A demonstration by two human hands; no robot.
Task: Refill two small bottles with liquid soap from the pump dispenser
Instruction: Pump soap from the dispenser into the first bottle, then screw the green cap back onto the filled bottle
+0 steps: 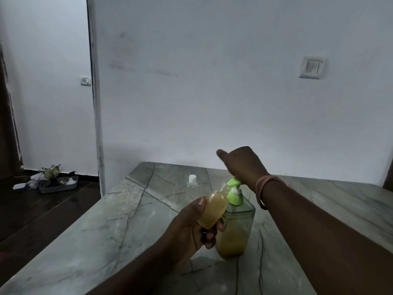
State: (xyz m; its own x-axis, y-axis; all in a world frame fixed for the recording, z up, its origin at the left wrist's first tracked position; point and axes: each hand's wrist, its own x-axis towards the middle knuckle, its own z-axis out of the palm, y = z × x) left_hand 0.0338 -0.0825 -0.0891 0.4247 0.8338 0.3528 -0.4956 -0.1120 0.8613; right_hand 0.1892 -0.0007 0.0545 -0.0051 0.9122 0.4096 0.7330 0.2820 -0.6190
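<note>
- Left hand (189, 226): grip closed round a small bottle (212, 209) full of yellow-orange soap, tilted, its mouth up against the nozzle of the pump dispenser (235, 226).
- Right hand (242, 165): heel of the palm on the green pump head (234, 182); grip loose, fingers stretched out, holding nothing.
- Dispenser stands upright on the marble bench (131, 220), mid-near, soap low inside.
- Second small bottle (192, 184): clear, white cap on, upright, farther back and left of dispenser.
- Bangles (263, 188) on right wrist.
</note>
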